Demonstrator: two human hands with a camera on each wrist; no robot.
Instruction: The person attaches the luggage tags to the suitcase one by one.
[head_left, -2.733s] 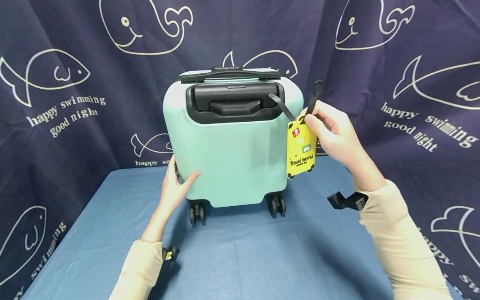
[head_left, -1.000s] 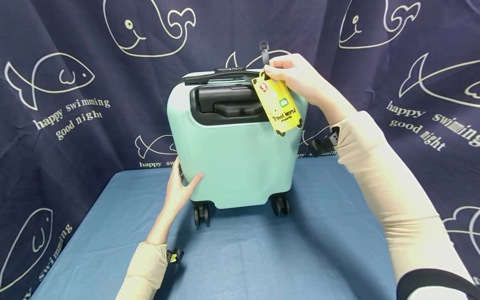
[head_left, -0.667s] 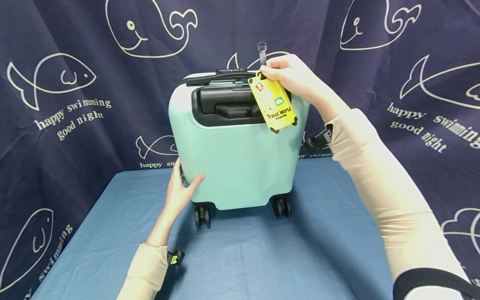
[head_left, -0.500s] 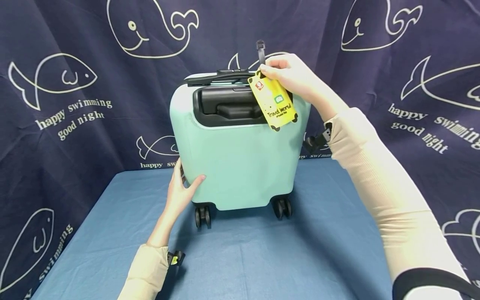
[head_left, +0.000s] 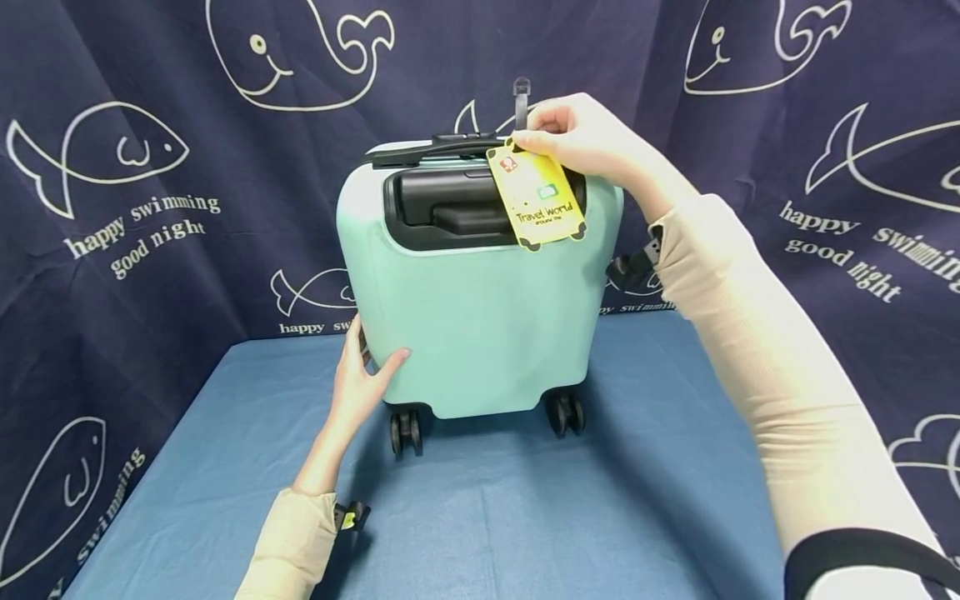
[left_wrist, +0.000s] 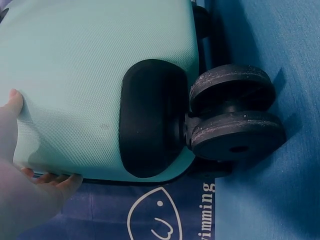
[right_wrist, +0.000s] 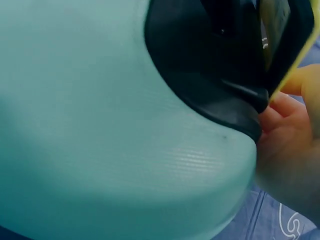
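Observation:
A mint-green suitcase [head_left: 480, 333] stands upright on its black wheels. My left hand [head_left: 358, 379] grips its lower left edge, thumb on the front face and fingers round the side, as the left wrist view shows beside a caster wheel [left_wrist: 237, 135]. With thumb and fingers, my right hand [head_left: 585, 146] pinches a yellow luggage tag [head_left: 536, 200] at its top end. The tag's black strap [head_left: 521, 104] sticks up above the hand. Behind the tag lie the black carry handle [head_left: 442, 152] and the recessed pull handle [head_left: 442, 196], whose right part is hidden.
Blue cloth [head_left: 480, 517] covers the table under the suitcase. A dark blue curtain [head_left: 187, 275] with white fish and whale drawings hangs close behind and at both sides. Small black cameras sit on both wrists.
My right hand has carried the luggage tag from the suitcase's right side up and left to its top handle, shifting slightly further left lately. The left hand keeps its hold on the suitcase.

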